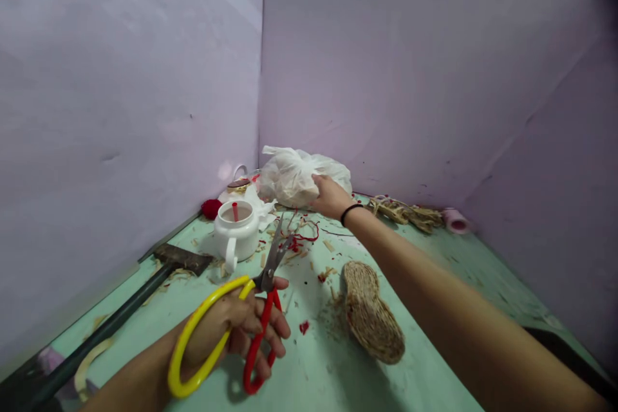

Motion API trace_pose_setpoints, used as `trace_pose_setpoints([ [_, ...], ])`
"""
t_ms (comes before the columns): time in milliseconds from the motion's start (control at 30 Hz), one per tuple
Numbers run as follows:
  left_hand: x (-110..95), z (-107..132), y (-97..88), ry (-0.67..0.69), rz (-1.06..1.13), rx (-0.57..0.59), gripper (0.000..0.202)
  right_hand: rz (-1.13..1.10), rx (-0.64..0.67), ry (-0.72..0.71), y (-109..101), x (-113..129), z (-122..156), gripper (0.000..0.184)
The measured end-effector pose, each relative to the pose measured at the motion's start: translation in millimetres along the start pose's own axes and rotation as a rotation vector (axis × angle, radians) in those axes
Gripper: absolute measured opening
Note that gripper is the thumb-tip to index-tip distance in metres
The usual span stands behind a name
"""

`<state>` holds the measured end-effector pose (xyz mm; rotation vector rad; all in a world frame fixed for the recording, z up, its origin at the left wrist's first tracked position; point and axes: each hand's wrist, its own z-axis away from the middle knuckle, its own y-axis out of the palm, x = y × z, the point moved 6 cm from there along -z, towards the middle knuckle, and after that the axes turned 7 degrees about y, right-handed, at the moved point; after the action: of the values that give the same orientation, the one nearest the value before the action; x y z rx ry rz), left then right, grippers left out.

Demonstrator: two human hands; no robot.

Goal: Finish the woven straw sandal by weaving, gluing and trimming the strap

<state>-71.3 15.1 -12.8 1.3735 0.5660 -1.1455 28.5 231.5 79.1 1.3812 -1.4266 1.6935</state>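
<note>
My left hand (251,328) has scissors (270,273) in it, blades parted and pointing away from me. Their yellow handle loops around the back of my hand, and the red one lies at my fingers. My right hand (331,197) stretches to the back, its fingers closed on a knotted white plastic bag (294,175); the fingertips are partly hidden. Below my right forearm a sole-shaped woven straw piece (371,315) lies on the pale green surface (318,373). Red thread (306,232) and straw bits are scattered past the scissor tips.
At left are a white teapot (236,232) with a red stick inside, a red yarn ball (211,208) and a dark-handled hammer-like tool (183,259). Straw bundles (408,214) and a pink roll (456,221) lie at back right. Pale purple walls (386,77) enclose the surface.
</note>
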Motion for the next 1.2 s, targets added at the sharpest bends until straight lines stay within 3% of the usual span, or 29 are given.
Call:
trace_pose_setpoints([
  [100, 3.2, 0.1, -3.8, -0.007, -0.001, -0.005, 0.066, 0.104, 0.132, -0.048, 19.4, 2.1, 17.8, 0.013],
  [200, 5.6, -1.4, -6.8, -0.025, -0.002, 0.018, 0.065, 0.176, 0.342, -0.122, 30.9, 4.5, 45.5, 0.018],
  [300, 7.9, -2.6, -4.2, -0.06, -0.013, 0.111, 0.065, 0.248, 0.51, -0.221, 33.9, 8.0, 67.7, 0.027],
  [400, 12.4, -3.4, -1.1, -0.121, -0.031, 0.181, 0.064, 0.311, 0.632, -0.25, 34.9, 6.9, 78.3, 0.019],
  [467, 15.1, -3.6, 0.1, -0.151, -0.052, 0.202, 0.066, 0.314, 0.648, -0.204, 32.4, 3.3, 79.7, 0.013],
  [600, 12.9, -0.2, 6.0, -0.15, -0.08, 0.221, 0.078, 0.288, 0.586, -0.089, 22.7, -7.3, 78.7, 0.012],
  [667, 9.2, 3.2, 11.8, -0.155, -0.088, 0.232, 0.078, 0.279, 0.496, -0.049, 15.3, -13.0, 74.4, 0.014],
  [833, -0.8, 5.2, 20.9, -0.117, -0.034, 0.168, 0.076, 0.276, 0.021, 0.036, -20.4, -25.2, 48.9, 0.037],
  [933, -4.6, 3.2, 16.1, -0.075, 0.021, 0.059, 0.075, 0.313, -0.147, 0.112, -44.7, -34.0, 44.0, 0.03],
  [1067, -8.7, 2.6, 7.3, -0.042, 0.0, -0.042, 0.07, 0.327, -0.191, 0.247, -78.1, -56.1, 73.2, 0.03],
  [1200, -11.2, -3.9, 4.2, -0.034, -0.08, -0.123, 0.066, 0.202, -0.068, 0.481, -85.8, -94.9, 128.8, 0.04],
])
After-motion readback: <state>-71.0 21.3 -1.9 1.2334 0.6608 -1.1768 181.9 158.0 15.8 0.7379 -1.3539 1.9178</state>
